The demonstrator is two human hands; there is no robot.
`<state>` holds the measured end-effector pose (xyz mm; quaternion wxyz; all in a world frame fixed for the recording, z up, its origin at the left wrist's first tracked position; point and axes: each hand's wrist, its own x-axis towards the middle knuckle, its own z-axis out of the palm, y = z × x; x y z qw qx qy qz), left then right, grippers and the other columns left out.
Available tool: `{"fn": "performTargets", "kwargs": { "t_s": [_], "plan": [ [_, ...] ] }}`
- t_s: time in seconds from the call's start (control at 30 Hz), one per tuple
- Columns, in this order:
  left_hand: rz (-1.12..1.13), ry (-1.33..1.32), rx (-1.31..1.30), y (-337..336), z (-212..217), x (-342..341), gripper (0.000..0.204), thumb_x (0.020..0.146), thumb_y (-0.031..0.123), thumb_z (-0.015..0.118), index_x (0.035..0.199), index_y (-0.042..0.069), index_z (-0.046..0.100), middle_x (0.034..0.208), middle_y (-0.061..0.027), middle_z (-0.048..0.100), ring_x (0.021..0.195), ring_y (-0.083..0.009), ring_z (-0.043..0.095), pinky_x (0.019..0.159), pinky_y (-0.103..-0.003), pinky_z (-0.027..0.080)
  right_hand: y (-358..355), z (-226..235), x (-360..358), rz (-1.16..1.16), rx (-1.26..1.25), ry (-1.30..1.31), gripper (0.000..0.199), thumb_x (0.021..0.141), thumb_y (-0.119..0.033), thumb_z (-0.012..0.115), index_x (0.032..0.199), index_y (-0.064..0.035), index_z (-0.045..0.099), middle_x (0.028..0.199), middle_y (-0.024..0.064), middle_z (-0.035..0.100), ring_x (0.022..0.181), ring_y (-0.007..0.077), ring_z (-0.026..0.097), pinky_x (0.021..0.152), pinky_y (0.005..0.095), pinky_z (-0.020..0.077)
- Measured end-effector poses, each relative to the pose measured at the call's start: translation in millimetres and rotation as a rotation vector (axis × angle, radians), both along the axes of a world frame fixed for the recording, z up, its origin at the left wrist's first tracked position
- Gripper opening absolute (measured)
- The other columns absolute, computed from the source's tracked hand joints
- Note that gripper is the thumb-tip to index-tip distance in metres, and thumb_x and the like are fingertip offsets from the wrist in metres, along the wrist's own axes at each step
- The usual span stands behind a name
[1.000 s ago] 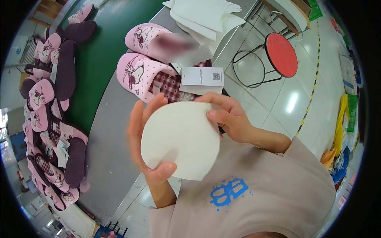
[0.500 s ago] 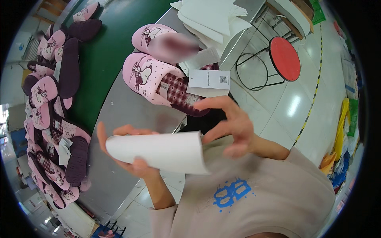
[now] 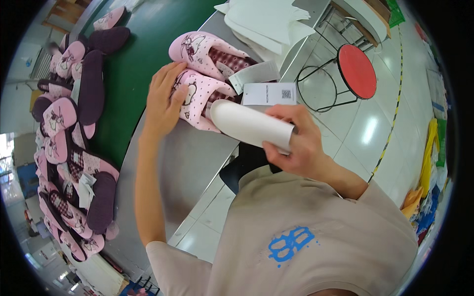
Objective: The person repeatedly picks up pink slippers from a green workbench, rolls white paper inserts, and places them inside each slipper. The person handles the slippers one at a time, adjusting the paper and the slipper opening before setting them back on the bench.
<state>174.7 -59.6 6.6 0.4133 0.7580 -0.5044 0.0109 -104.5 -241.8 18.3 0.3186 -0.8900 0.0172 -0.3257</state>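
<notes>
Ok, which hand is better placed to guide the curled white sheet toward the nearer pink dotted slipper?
Probably the right hand: it holds the curled white sheet near the opening of the nearer pink dotted slipper, whose toe the left hand holds.

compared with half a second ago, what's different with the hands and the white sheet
The left hand let go of the curled white sheet and moved forward to grip the toe of the nearer pink slipper. The right hand, off the sheet then, now holds its near end; the sheet moved forward and right, its rounded end at the slipper's opening. The red stool stayed put.
</notes>
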Motion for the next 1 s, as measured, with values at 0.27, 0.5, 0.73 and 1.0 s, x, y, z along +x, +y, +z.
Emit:
{"fn": "performTargets", "kwargs": {
  "t_s": [0.27,0.5,0.73,1.0],
  "plan": [
    [-0.006,-0.026,0.196,21,-4,-32,0.050,0.093,0.037,0.068,0.131,0.005,0.067,0.128,-0.0141,0.069,0.122,-0.0364,0.058,0.110,-0.046,0.037,-16,12,28,0.172,-0.141,0.052,0.038,0.073,-0.007,0.087,0.105,0.0023,0.070,0.119,0.0091,0.064,0.091,0.0281,0.064,0.071,0.0387,0.0552],
    [-0.032,-0.086,0.161,37,1,-58,0.089,0.055,0.043,0.096,0.131,0.007,0.067,0.131,-0.0137,0.069,0.124,-0.0367,0.061,0.106,-0.050,0.046,-53,24,38,0.381,-0.164,0.133,0.039,0.072,-0.008,0.087,0.106,0.0010,0.070,0.121,0.0087,0.064,0.094,0.0291,0.063,0.079,0.0408,0.0546],
    [-0.007,-0.072,0.078,39,-21,-54,0.082,0.050,0.040,0.098,0.121,0.007,0.072,0.124,-0.0116,0.074,0.112,-0.0366,0.068,0.098,-0.048,0.052,-56,23,52,0.469,-0.192,0.114,0.042,0.074,-0.007,0.087,0.111,-0.0006,0.070,0.119,0.0099,0.064,0.093,0.0299,0.064,0.078,0.0400,0.0555],
    [-0.089,-0.185,0.036,28,-8,-52,0.083,0.057,0.048,0.096,0.125,0.007,0.072,0.121,-0.0134,0.076,0.111,-0.0366,0.071,0.100,-0.048,0.052,-56,13,67,0.519,-0.321,0.278,0.031,0.085,-0.025,0.086,0.100,-0.0013,0.075,0.142,0.0082,0.055,0.123,0.0299,0.056,0.105,0.0438,0.0466]
  ]
}}
